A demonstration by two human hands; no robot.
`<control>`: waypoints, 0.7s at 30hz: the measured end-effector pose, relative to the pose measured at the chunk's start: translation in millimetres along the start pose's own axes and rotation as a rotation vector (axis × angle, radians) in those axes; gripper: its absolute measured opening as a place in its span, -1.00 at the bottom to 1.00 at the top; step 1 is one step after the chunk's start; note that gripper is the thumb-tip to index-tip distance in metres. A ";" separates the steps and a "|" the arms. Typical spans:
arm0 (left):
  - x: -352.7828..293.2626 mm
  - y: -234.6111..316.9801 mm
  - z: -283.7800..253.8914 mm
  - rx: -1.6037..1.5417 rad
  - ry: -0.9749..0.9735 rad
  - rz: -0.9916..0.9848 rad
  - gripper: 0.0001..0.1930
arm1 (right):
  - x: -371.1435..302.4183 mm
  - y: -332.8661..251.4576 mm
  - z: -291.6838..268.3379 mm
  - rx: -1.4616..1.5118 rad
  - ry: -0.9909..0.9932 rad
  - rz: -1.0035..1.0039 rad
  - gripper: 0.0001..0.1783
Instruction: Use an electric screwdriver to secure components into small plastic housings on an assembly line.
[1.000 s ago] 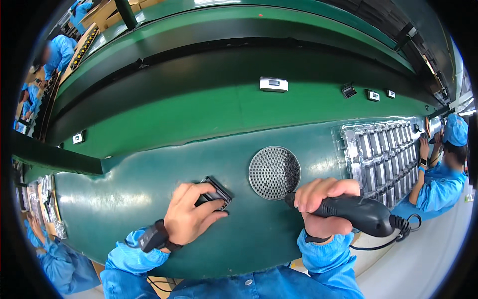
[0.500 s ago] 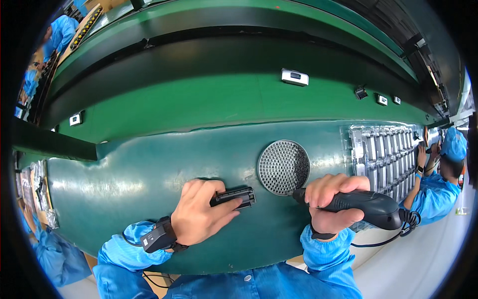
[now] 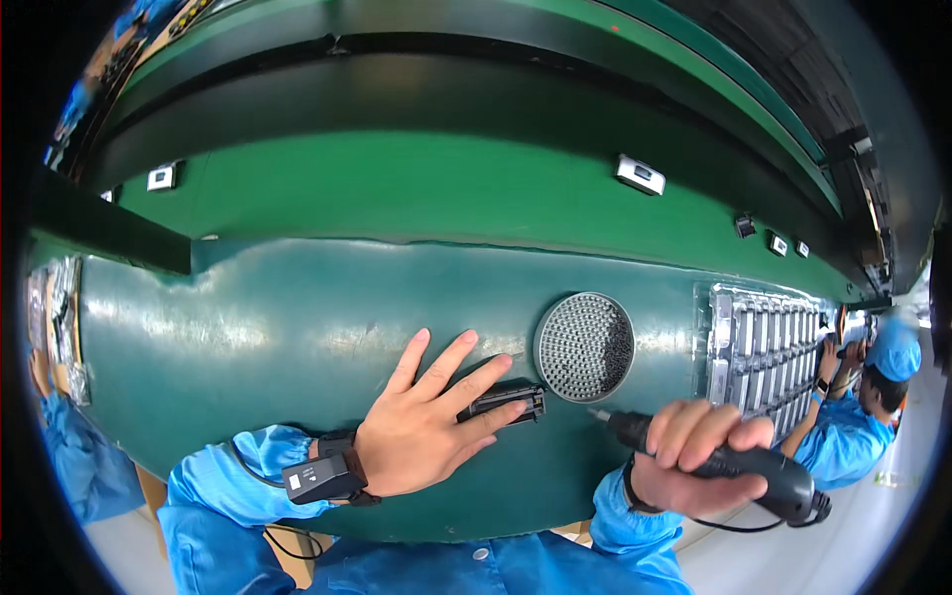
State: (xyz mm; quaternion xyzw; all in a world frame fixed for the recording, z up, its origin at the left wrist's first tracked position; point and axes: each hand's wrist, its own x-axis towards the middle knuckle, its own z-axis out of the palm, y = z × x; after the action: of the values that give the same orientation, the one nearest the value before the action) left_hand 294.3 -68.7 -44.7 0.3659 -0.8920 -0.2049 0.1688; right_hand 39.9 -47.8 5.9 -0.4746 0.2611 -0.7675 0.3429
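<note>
My left hand (image 3: 421, 426) lies with its fingers spread over the table. Its thumb and index finger rest along a small black plastic housing (image 3: 534, 405), which sits in front of the dish and is partly covered by them. My right hand (image 3: 689, 446) is wrapped around a black electric screwdriver (image 3: 783, 478), whose tip points left, just below the dish and to the right of the housing. The round grey dish (image 3: 567, 347) has a plate full of holes, with many tiny dark screws gathered on its right side.
A clear plastic tray (image 3: 715, 372) with rows of parts stands at the right, near a co-worker in blue (image 3: 858, 436). Along the green shelf (image 3: 416, 188) lie a silver-and-black piece (image 3: 640, 176) and several smaller ones. Another person's blue sleeve (image 3: 84, 456) shows at the left.
My left hand has opened from its grip around the housing, fingers now spread. My right hand has drawn the screwdriver tip back from the dish's lower edge. The whole view has shifted slightly.
</note>
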 end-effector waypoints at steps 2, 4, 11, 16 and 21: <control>1.0 -1.6 1.0 -0.009 -0.014 -0.004 -0.42 | -7.8 3.0 4.0 0.024 -0.056 -0.009 -0.45; 3.9 -3.7 0.4 0.011 -0.010 0.029 -0.42 | -12.0 15.4 9.4 0.040 -0.123 -0.088 -0.44; 6.9 -11.0 -2.6 -0.028 -0.062 0.033 -0.45 | -16.7 31.4 13.3 0.041 -0.144 -0.091 -0.47; 7.4 -9.3 -2.6 -0.026 -0.050 0.039 -0.46 | -18.5 34.4 12.8 0.041 -0.144 -0.078 -0.46; 6.3 -9.3 -2.8 -0.025 -0.049 0.034 -0.45 | -19.2 34.6 13.5 0.027 -0.163 -0.056 -0.46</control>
State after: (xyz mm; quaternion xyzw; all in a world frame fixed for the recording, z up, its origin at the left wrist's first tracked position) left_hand 296.7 -79.9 -45.9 0.3436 -0.8993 -0.2221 0.1548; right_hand 67.8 -55.6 -24.2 -0.5381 0.2083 -0.7390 0.3478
